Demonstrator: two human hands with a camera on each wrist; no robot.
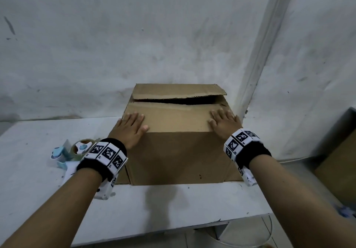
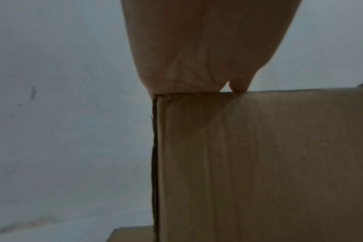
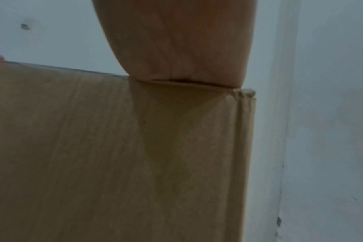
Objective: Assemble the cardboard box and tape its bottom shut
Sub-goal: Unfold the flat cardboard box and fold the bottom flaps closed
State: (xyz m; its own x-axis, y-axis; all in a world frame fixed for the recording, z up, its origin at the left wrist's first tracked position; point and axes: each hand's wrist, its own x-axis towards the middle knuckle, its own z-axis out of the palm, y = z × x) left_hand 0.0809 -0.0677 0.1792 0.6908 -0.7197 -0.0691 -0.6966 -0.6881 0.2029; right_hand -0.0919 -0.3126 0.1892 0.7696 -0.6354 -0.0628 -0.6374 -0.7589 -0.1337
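Note:
A brown cardboard box stands on the white table against the wall. Its near top flap lies folded down; the far flap sits slightly raised, with a dark gap between them. My left hand presses flat on the near flap's left end, fingers straight. My right hand presses flat on its right end. In the left wrist view the palm rests on the box's top left corner. In the right wrist view the palm rests on the box's top edge near the right corner.
A tape dispenser in blue and white with a clear tape roll lies on the table left of the box, behind my left wrist. Another cardboard piece sits in a grey bin at the right. The table's front edge runs below my forearms.

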